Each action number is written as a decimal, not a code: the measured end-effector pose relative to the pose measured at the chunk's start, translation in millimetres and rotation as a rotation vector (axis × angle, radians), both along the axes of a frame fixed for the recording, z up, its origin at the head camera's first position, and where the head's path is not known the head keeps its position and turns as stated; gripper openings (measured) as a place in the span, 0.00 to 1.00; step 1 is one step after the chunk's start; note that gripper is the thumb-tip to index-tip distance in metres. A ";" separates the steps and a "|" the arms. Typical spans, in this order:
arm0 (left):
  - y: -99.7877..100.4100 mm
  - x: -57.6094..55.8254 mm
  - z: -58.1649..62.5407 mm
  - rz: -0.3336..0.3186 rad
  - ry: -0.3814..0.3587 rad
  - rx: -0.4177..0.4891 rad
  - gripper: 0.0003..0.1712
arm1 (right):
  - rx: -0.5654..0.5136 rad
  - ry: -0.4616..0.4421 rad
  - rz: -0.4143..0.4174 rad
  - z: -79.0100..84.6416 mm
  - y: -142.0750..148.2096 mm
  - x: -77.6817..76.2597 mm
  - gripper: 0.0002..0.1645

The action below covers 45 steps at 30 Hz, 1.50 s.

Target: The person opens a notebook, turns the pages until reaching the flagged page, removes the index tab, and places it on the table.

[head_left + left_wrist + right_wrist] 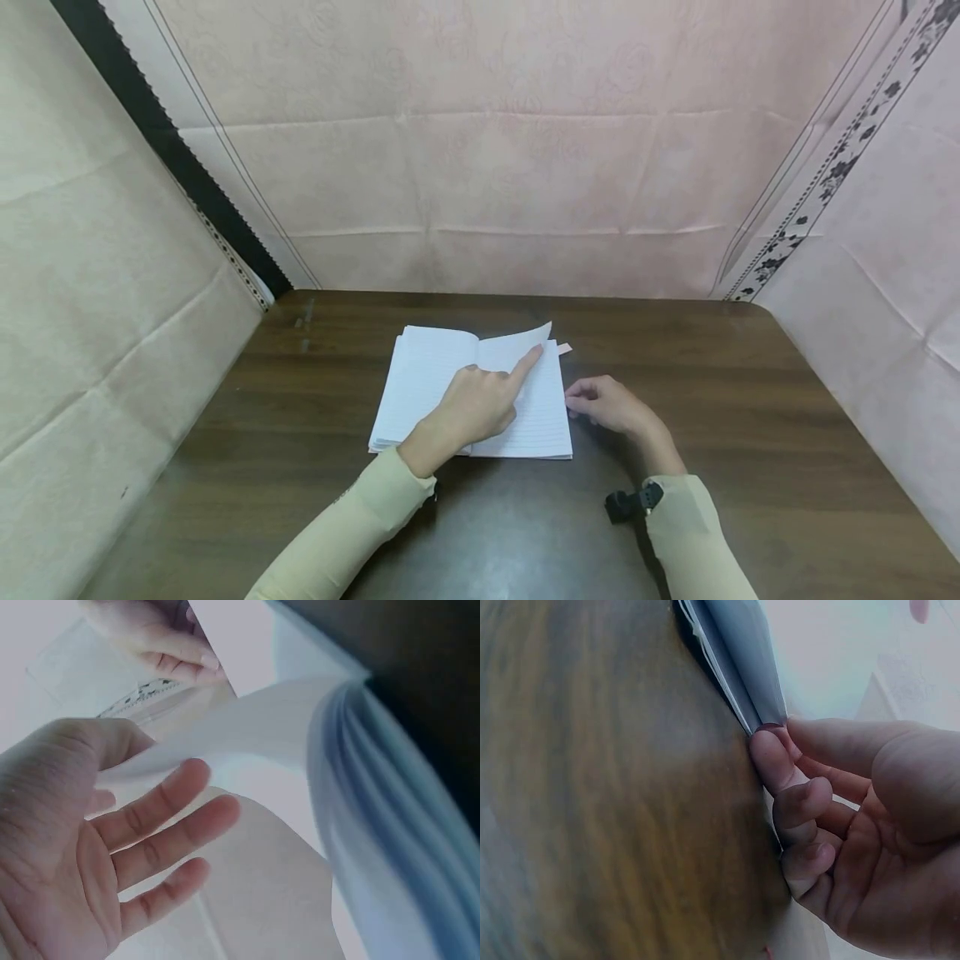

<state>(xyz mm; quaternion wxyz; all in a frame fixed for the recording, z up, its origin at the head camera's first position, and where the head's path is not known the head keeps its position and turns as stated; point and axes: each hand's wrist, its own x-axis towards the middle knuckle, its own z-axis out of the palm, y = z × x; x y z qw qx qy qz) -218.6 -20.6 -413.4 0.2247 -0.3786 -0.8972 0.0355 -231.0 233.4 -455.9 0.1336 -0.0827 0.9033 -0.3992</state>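
An open lined notebook (423, 379) lies on the brown table. My left hand (476, 407) reaches across its right-hand side, index finger stretched toward the upper right corner. There it pinches a lifted page (510, 346), which curves up from the spine in the left wrist view; the other fingers (161, 851) spread loosely below the sheet. At the notebook's right edge, my right hand (611, 404) pinches the edge of the page stack (754, 667) between thumb and index finger. Its remaining fingers (806, 802) are curled beside the table edge seen in the right wrist view.
A small pale tab (565, 348) sticks out at the notebook's upper right. Brown wooden table (300, 467) surrounds the notebook. Pale patterned cloth (487, 167) hangs behind the table and on both sides. A black device (633, 502) is strapped to the right wrist.
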 end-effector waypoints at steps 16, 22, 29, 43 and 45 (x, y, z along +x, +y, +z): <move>-36.3 0.4 38.2 0.197 -0.288 -0.089 0.04 | -0.013 0.026 0.011 -1.0 0.2 1.5 0.11; -46.7 -1.1 44.8 0.270 -0.418 -0.098 0.23 | -0.013 0.025 -0.006 0.0 0.2 2.5 0.11; -58.2 -6.0 44.2 0.437 -0.621 -0.167 0.33 | -0.010 0.023 -0.013 0.6 -1.5 4.9 0.12; -68.5 -12.6 38.1 0.585 -0.799 -0.260 0.32 | -0.051 0.044 0.017 -1.5 0.6 0.9 0.16; -69.1 -13.8 37.6 0.588 -0.801 -0.268 0.31 | -0.056 0.046 0.019 -1.1 0.3 1.3 0.15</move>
